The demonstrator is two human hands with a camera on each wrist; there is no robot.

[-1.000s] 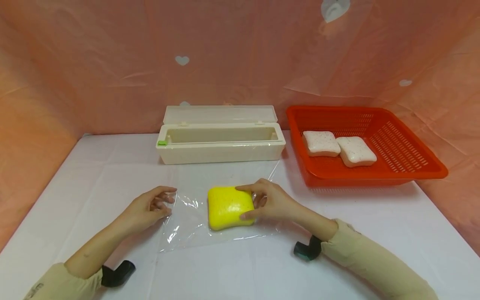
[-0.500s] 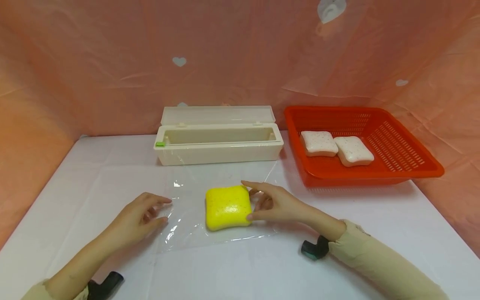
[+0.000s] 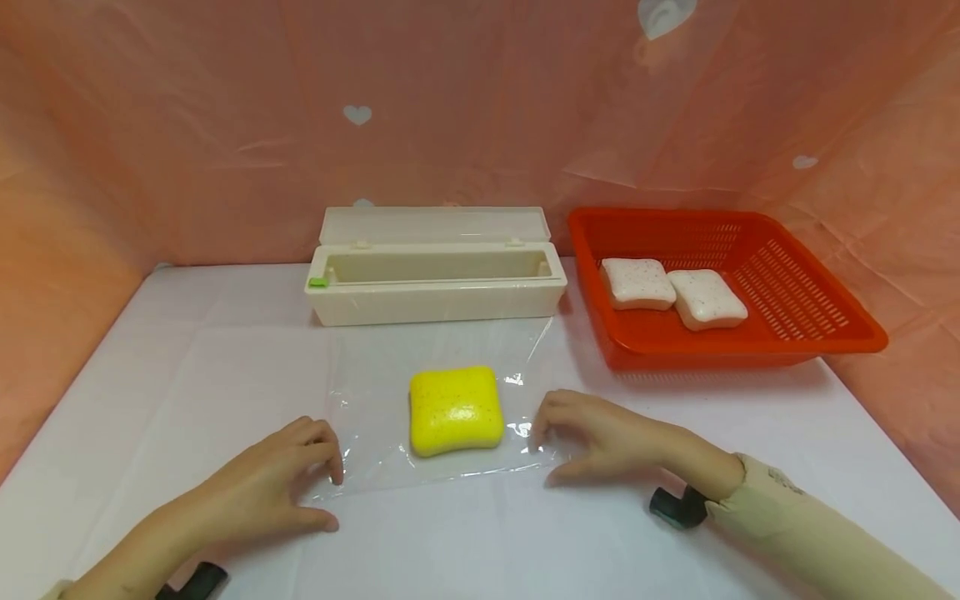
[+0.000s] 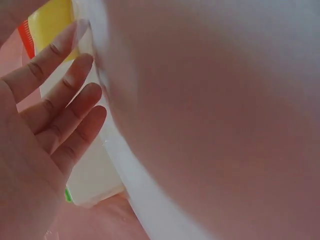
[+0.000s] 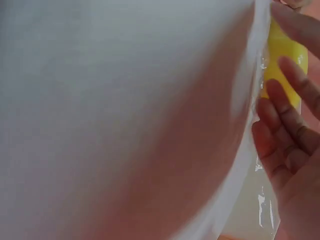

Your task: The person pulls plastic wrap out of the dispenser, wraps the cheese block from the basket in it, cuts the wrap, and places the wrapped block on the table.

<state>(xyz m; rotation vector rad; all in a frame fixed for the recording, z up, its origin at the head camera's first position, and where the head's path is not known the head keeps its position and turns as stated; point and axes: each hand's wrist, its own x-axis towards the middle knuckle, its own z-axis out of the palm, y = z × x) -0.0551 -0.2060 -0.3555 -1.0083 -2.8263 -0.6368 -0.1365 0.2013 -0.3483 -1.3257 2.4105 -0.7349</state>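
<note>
A yellow, faintly speckled, pillow-shaped block (image 3: 456,412) lies on a sheet of clear cling film (image 3: 369,417) spread over the white table. At the film's near left corner is my left hand (image 3: 276,482), holding nothing, its fingers loosely bent and the thumb apart. My right hand (image 3: 600,437) hovers by the film's right edge, clear of the block, with thumb and fingers spread. In the left wrist view the left fingers (image 4: 70,107) are extended and bare. The right wrist view has relaxed right fingers (image 5: 282,112) overlapping the yellow block (image 5: 287,60).
Behind the film stands a cream cling film dispenser (image 3: 438,307), its lid raised and a green slider (image 3: 318,282) at the left. A red basket (image 3: 750,354) at the back right holds two white speckled blocks (image 3: 639,285). A pink curtain hangs behind the table.
My right hand has let go of the yellow block and moved right and toward me. My left hand has come nearer to me, down to the film's near corner. The block stays put.
</note>
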